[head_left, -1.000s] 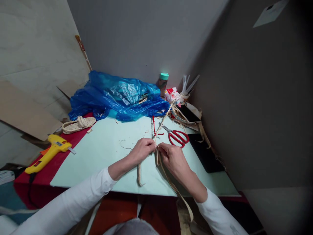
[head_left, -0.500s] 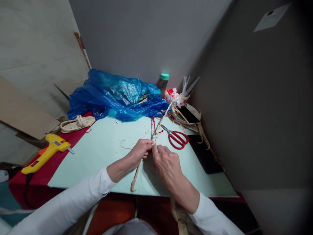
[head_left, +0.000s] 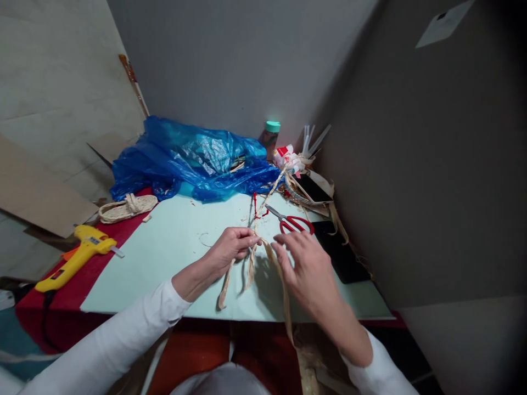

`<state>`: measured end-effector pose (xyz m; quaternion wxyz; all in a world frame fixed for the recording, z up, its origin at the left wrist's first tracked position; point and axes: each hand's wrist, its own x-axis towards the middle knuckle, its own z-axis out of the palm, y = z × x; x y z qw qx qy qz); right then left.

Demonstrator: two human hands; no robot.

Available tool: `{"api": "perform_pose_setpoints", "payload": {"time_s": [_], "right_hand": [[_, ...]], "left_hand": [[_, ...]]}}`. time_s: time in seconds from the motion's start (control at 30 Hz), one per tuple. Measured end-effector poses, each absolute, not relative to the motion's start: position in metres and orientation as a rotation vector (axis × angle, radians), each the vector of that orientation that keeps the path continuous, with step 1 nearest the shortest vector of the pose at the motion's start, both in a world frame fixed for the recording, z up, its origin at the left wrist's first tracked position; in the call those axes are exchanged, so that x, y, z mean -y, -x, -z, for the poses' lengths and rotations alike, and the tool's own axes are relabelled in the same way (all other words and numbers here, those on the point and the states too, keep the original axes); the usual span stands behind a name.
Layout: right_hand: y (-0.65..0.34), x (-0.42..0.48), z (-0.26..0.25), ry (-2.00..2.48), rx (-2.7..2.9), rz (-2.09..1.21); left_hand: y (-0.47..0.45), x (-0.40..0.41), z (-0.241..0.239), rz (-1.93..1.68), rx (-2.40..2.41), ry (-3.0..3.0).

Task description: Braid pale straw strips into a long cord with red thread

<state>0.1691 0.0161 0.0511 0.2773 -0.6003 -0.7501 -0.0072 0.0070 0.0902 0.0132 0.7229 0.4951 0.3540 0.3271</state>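
My left hand (head_left: 236,244) pinches a pale braided cord (head_left: 272,190) of dried plant fibre near its lower end. The cord runs from the clutter at the back down to my fingers. Loose strands hang below the grip: a short one (head_left: 224,288), another (head_left: 251,269), and a long strip (head_left: 285,299) that drops over the table's front edge. My right hand (head_left: 307,266) is raised to the right of the strands, fingers apart, with nothing in it. Red string (head_left: 255,206) lies by the cord. Red-handled scissors (head_left: 294,224) lie just beyond my right hand.
A yellow glue gun (head_left: 76,255) and a woven slipper (head_left: 127,208) lie on the left. Behind is a blue plastic bag (head_left: 185,156) beside a green-lidded jar (head_left: 272,131). A dark flat slab (head_left: 346,255) lies right, with a phone (head_left: 313,188) behind. Walls rise behind and right.
My right hand has let go of the fibre and moved right, its fingers opening. Strands now hang loose below my left hand, which keeps its pinch. The view has shifted slightly.
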Motion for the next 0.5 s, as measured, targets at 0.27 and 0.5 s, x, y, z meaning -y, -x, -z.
{"api": "perform_pose_setpoints", "payload": {"time_s": [0.27,0.5], "right_hand": [[-0.163,-0.06,-0.019,1.237,1.538,-1.465],[-0.162,-0.056,-0.003,1.343,1.603,-1.18]], "left_hand": [[-0.001,-0.086,-0.012,-0.679,-0.95,-1.399],[-0.004,-0.075,-0.017,-0.598,-1.275,-2.213]]}}
